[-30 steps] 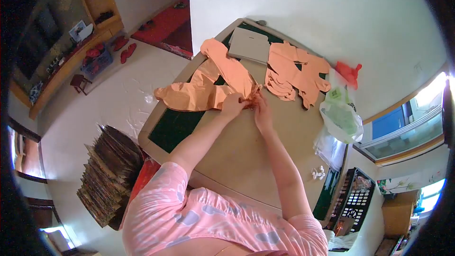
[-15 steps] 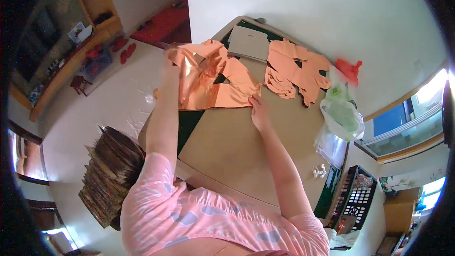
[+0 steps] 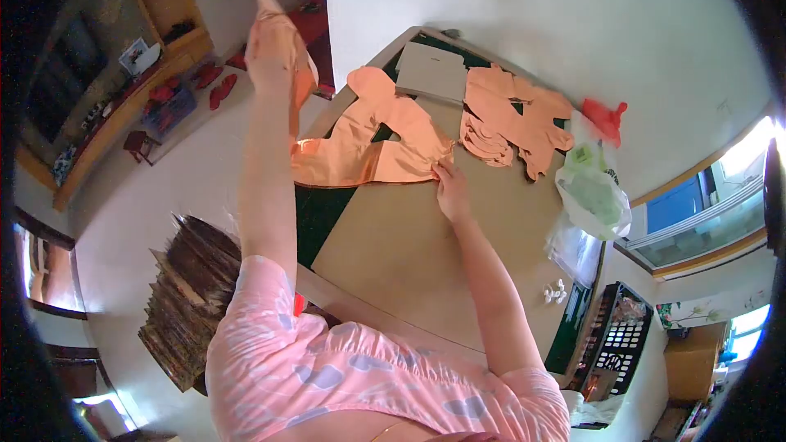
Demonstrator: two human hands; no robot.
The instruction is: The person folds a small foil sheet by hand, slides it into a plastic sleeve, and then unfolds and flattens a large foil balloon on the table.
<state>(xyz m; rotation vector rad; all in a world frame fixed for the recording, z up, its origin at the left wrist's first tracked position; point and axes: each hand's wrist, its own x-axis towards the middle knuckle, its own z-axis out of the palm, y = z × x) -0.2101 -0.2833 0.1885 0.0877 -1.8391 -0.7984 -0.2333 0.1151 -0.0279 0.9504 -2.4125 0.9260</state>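
Observation:
A flat, shiny copper-coloured foil balloon (image 3: 348, 151) with cut-out gaps lies across the upper left of the table. My left hand (image 3: 272, 47) is raised beyond the table's left side, holding a lifted part of this foil; some of its fingers are blurred. Between the two, my left forearm hides some of the foil. At the foil's lower right corner, my right hand (image 3: 449, 187) pinches the edge against the table board. Just right of it lies a layered pile of similar flat foil shapes (image 3: 516, 115).
A grey-beige cardboard piece (image 3: 430, 72) lies at the table's back. Along the right side are a red bag (image 3: 604, 121), a white-green plastic bag (image 3: 594, 192), small white pieces (image 3: 554, 291) and a black crate (image 3: 618, 344). A brown stack (image 3: 188, 303) stands on the left.
My left hand has moved up and away to the left, lifting part of the foil with it. The rest of the foil lies flatter and more spread out. My right hand stays at the corner.

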